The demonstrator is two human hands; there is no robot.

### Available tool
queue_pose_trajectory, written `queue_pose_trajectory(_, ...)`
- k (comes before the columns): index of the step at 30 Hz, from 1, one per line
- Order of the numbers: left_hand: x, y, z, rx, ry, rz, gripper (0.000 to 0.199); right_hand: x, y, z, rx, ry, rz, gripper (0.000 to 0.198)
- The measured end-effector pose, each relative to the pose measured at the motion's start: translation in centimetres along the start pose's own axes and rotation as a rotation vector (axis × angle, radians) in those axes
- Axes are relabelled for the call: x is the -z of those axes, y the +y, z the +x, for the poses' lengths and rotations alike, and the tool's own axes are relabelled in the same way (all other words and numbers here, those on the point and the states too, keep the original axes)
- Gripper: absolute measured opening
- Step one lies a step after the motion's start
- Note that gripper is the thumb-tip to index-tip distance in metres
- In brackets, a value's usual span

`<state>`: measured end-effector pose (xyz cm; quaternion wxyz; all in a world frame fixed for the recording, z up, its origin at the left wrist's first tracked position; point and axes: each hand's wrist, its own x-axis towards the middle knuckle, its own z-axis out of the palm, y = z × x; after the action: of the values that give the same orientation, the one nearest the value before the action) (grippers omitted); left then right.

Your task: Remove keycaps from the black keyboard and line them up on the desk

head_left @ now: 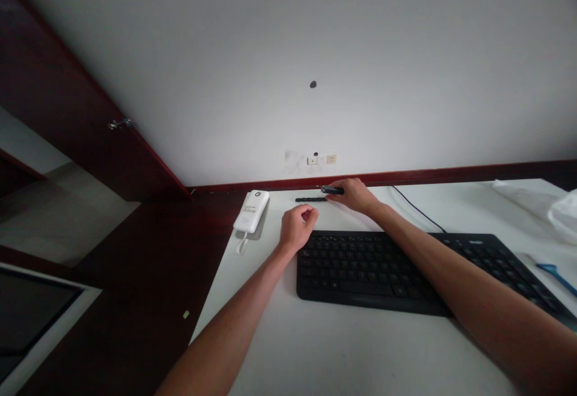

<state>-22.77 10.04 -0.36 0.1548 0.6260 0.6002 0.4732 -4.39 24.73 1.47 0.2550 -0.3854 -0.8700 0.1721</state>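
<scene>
My right hand [354, 195] reaches across the keyboard to the far edge of the table, its fingers closed around a slim black pen-like object with a silvery end [332, 190]. Just below that object, a thin dark notched strip [310, 199] lies on the table, its right end by my right fingers. My left hand [297, 226] is curled into a loose fist near the upper left corner of the black keyboard [351, 267]. Nothing shows in its fingers. My right forearm hides part of the keys.
A white power bank [252, 211] with a short cable loop lies at the white table's [311, 348] left edge. A black cord [417, 208] leads to the keyboard. At right are a blue-handled tool [556, 276] and a clear plastic bag [532, 201]. Behind stands a wall with sockets [321, 160].
</scene>
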Motion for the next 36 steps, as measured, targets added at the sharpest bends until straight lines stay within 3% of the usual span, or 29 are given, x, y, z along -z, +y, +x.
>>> queue_pose_trajectory(3, 0.0, -0.1, 0.0, 0.002, -0.004, 0.0, 0.025, 1.5, -0.8, -0.2, 0.012, 0.089, 0.029, 0.024)
queue_pose_trajectory(5, 0.0, -0.1, 0.0, 0.006, -0.006, 0.0, 0.025, 2.9, -1.6, -0.8, -0.012, 0.117, 0.16, 0.025)
queue_pose_trajectory(9, -0.1, -0.2, 0.0, 0.006, -0.01, -0.007, 0.025, 4.8, -3.8, -3.7, -0.143, 0.154, 0.753, 0.032)
queue_pose_trajectory(12, -0.1, -0.4, 0.0, 0.008, -0.016, -0.004, 0.025, 4.6, -4.2, -7.0, -0.258, 0.314, 1.076, 0.038)
queue_pose_trajectory(18, 0.1, -0.2, -0.1, -0.029, -0.042, 0.085, 0.025, 2.2, -2.3, -10.8, -0.405, 0.408, 0.915, 0.05)
queue_pose_trajectory(22, 0.6, 1.2, -0.3, -0.175, -0.064, 0.243, 0.022, 2.1, -2.6, -11.1, -0.341, 0.318, 0.815, 0.055)
queue_pose_trajectory(26, 0.1, 3.7, -1.5, -0.305, -0.174, 0.324, 0.015, 2.4, -3.4, -11.3, -0.271, 0.285, 0.737, 0.054)
queue_pose_trajectory(31, -1.8, 5.8, -3.0, -0.333, -0.318, 0.355, 0.007, 2.2, -3.5, -11.6, -0.223, 0.321, 0.79, 0.037)
queue_pose_trajectory(36, -2.5, 5.8, -2.9, -0.273, -0.318, 0.308, 0.009, 2.5, -4.0, -11.8, -0.198, 0.275, 0.742, 0.035)
